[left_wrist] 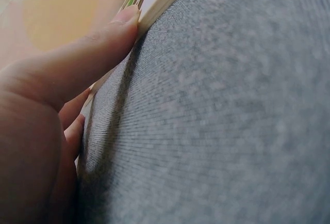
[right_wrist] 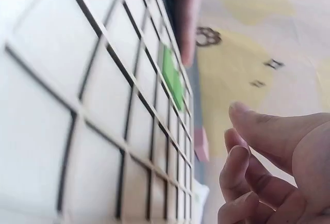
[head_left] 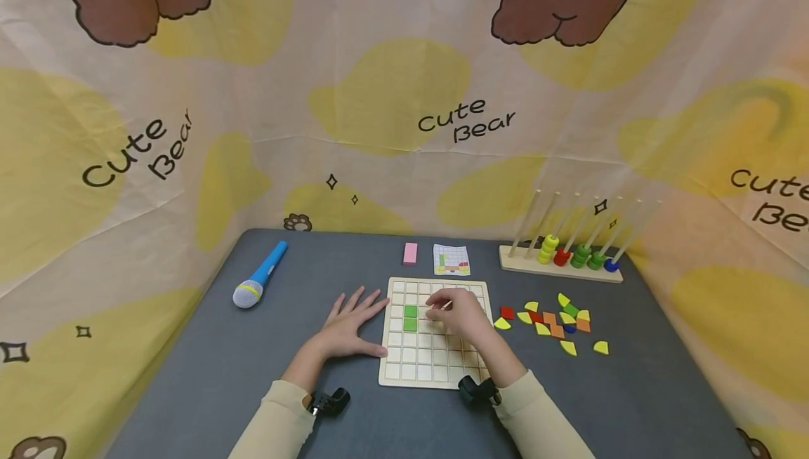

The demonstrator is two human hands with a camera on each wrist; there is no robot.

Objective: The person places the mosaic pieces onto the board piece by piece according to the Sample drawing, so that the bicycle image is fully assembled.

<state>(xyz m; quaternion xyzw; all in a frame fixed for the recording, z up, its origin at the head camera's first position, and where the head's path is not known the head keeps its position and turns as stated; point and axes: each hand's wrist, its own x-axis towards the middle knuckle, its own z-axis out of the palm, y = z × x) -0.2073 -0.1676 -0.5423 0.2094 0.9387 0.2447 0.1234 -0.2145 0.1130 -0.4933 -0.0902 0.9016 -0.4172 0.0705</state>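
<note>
A light wooden grid board point(head_left: 409, 373) with white square cells lies in front of me. Two green square tiles point(head_left: 410, 312) sit one above the other in its left part; they also appear as a green strip point(right_wrist: 171, 77) in the right wrist view. My left hand point(head_left: 347, 331) is spread flat beside the board, its thumb and fingertips at the left edge. Over the upper right of the board hovers my right hand point(head_left: 460, 313). Its fingers are loosely bent, with a gap between thumb point(right_wrist: 258, 123) and forefinger, and nothing shows between them.
Loose yellow, red, orange, green and blue pieces point(head_left: 557, 330) are scattered right of the board. Behind it lie a pink block point(head_left: 410, 254) and a pattern card point(head_left: 451, 260). A pegged bead stand point(head_left: 559, 265) stands back right, a toy microphone point(head_left: 260, 276) back left.
</note>
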